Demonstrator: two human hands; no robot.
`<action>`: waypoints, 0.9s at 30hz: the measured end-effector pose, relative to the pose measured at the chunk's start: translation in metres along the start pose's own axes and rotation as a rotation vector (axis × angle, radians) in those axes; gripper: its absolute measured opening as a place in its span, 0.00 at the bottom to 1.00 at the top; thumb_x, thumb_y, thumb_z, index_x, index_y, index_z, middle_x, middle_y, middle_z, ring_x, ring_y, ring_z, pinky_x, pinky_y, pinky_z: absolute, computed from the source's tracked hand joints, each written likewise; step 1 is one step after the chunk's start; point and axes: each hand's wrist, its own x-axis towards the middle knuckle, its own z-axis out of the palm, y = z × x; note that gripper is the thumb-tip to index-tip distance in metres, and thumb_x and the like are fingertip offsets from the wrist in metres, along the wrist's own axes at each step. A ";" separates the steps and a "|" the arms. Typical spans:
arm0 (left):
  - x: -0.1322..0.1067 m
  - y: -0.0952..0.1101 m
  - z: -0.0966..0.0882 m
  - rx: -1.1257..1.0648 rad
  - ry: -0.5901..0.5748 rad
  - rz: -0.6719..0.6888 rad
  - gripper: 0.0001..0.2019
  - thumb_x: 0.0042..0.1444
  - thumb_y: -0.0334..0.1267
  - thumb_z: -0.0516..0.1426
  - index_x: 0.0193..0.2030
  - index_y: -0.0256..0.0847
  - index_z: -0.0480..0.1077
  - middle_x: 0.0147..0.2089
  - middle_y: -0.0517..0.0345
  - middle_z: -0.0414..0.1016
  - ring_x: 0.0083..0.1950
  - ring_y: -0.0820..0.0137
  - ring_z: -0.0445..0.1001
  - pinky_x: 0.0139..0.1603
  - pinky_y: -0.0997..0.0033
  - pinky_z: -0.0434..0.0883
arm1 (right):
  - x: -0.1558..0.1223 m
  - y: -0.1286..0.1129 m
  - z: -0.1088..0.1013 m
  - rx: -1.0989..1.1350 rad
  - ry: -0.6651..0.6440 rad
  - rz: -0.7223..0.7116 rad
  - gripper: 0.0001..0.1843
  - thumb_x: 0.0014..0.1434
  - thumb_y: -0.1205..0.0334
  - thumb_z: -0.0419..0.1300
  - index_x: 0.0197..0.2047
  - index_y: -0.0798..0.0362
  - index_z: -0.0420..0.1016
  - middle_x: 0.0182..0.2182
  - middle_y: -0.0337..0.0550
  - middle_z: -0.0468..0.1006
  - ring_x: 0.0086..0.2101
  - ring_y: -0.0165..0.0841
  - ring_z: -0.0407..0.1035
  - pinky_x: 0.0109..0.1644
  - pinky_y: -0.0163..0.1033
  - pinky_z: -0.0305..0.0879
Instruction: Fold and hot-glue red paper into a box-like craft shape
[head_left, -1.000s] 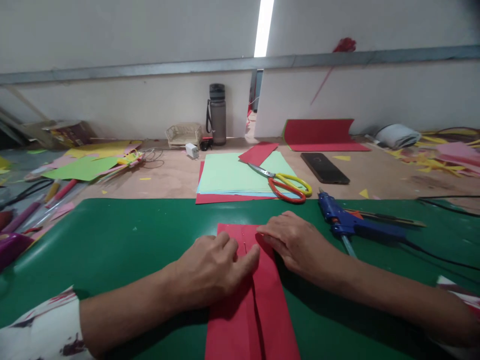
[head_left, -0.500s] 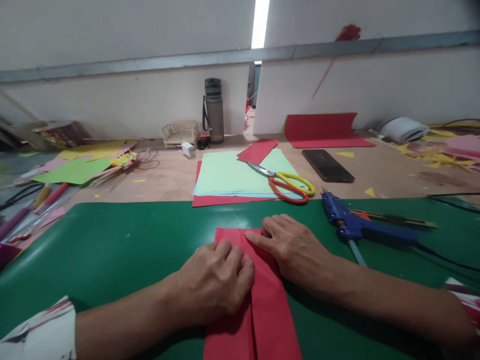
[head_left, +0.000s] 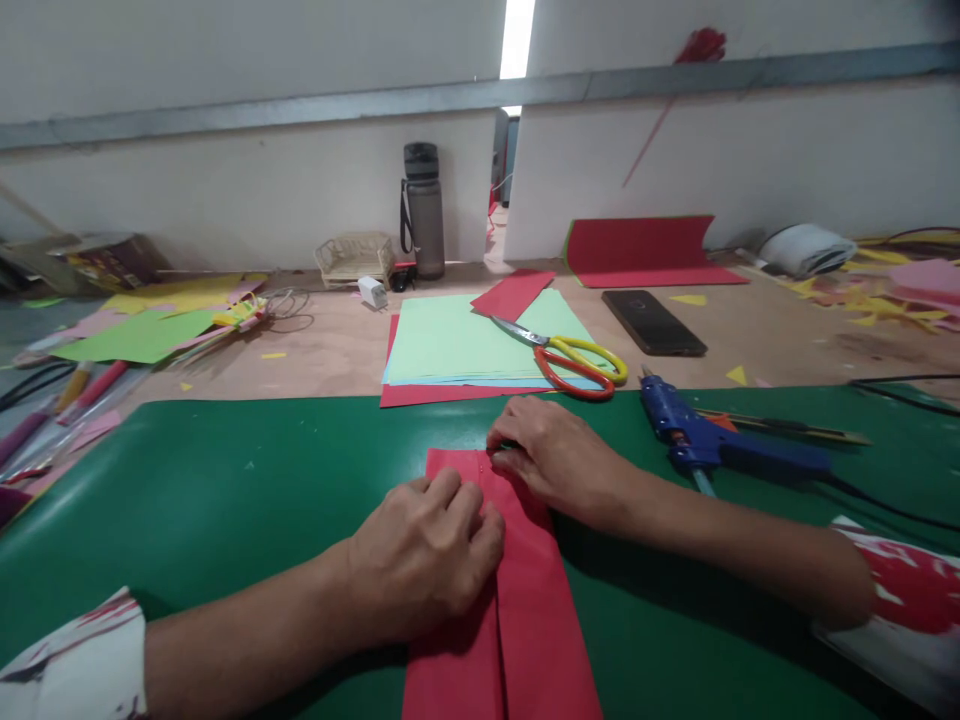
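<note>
A folded red paper (head_left: 536, 620) lies lengthwise on the green mat, with a seam running down its middle. My left hand (head_left: 431, 550) is closed, its curled fingers pressing on the paper's left half beside the seam. At the far edge, my right hand (head_left: 551, 455) pinches the paper's top right part between thumb and fingers. Small shiny specks show near the seam by the right fingertips. Both palms are hidden. Right of the right hand lies a blue glue gun (head_left: 694, 435) with a glue stick in it.
Beyond the green mat (head_left: 225, 480) are scissors (head_left: 574, 360) on a stack of pale green paper (head_left: 442, 340). A phone (head_left: 652, 322), a bottle (head_left: 425, 215) and folded red card (head_left: 637, 250) stand or lie behind. Paper scraps and pens (head_left: 94, 390) crowd the left.
My right hand's fingers have drawn in from an extended index finger to a pinch at the paper's top edge. My left hand stays on the paper. The view has shifted slightly.
</note>
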 end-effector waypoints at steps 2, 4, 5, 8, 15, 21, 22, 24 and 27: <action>-0.001 0.000 0.001 0.002 0.014 0.005 0.10 0.59 0.31 0.47 0.44 0.34 0.66 0.29 0.52 0.67 0.28 0.63 0.67 0.20 0.66 0.66 | 0.005 -0.001 -0.004 0.061 -0.059 0.031 0.07 0.55 0.71 0.55 0.31 0.56 0.74 0.32 0.44 0.73 0.34 0.32 0.65 0.38 0.35 0.57; -0.001 0.000 0.002 0.011 0.018 0.007 0.11 0.59 0.31 0.46 0.46 0.34 0.66 0.29 0.52 0.67 0.28 0.63 0.67 0.21 0.66 0.66 | 0.007 -0.001 -0.007 0.080 -0.079 0.028 0.08 0.55 0.72 0.54 0.31 0.55 0.74 0.32 0.43 0.74 0.35 0.31 0.66 0.38 0.34 0.58; -0.001 0.000 0.002 0.016 0.018 0.005 0.12 0.59 0.31 0.46 0.46 0.34 0.66 0.28 0.52 0.67 0.28 0.63 0.67 0.20 0.66 0.66 | 0.008 0.000 -0.008 0.087 -0.088 0.025 0.08 0.55 0.72 0.54 0.32 0.55 0.74 0.32 0.43 0.75 0.35 0.32 0.66 0.38 0.34 0.58; 0.000 0.001 0.001 0.030 0.032 0.003 0.12 0.59 0.31 0.46 0.46 0.34 0.66 0.28 0.53 0.67 0.27 0.63 0.67 0.20 0.66 0.66 | 0.008 0.000 -0.009 0.100 -0.107 0.024 0.08 0.54 0.72 0.55 0.31 0.55 0.75 0.32 0.43 0.75 0.36 0.32 0.67 0.39 0.34 0.58; 0.000 0.002 0.001 0.057 0.052 0.006 0.12 0.59 0.30 0.46 0.45 0.34 0.66 0.27 0.53 0.67 0.26 0.64 0.67 0.20 0.66 0.66 | 0.011 -0.001 -0.012 0.136 -0.156 0.051 0.10 0.52 0.73 0.54 0.34 0.55 0.76 0.34 0.43 0.77 0.36 0.32 0.68 0.38 0.33 0.59; -0.001 0.002 0.000 0.082 0.054 0.009 0.12 0.59 0.30 0.45 0.45 0.34 0.67 0.27 0.52 0.67 0.26 0.64 0.67 0.20 0.67 0.66 | 0.017 -0.004 -0.016 0.151 -0.220 0.093 0.12 0.50 0.73 0.54 0.34 0.54 0.77 0.31 0.41 0.79 0.33 0.31 0.70 0.31 0.30 0.58; -0.001 0.002 -0.001 0.084 0.053 0.009 0.12 0.59 0.30 0.45 0.45 0.34 0.67 0.26 0.52 0.67 0.26 0.64 0.67 0.19 0.67 0.66 | 0.018 -0.004 -0.016 0.148 -0.224 0.097 0.12 0.50 0.73 0.54 0.34 0.54 0.77 0.31 0.40 0.79 0.32 0.31 0.69 0.30 0.30 0.58; 0.000 0.003 -0.001 0.088 0.053 0.012 0.12 0.59 0.30 0.45 0.44 0.34 0.67 0.26 0.52 0.67 0.26 0.64 0.67 0.19 0.67 0.66 | 0.020 -0.004 -0.016 0.142 -0.237 0.100 0.13 0.49 0.73 0.54 0.34 0.53 0.77 0.31 0.40 0.79 0.31 0.30 0.69 0.29 0.30 0.57; 0.000 0.003 -0.001 0.097 0.060 0.014 0.12 0.58 0.29 0.46 0.43 0.34 0.67 0.25 0.53 0.67 0.25 0.63 0.67 0.18 0.66 0.66 | 0.023 -0.004 -0.016 0.140 -0.270 0.096 0.12 0.48 0.74 0.55 0.32 0.54 0.77 0.29 0.39 0.79 0.31 0.30 0.70 0.28 0.29 0.57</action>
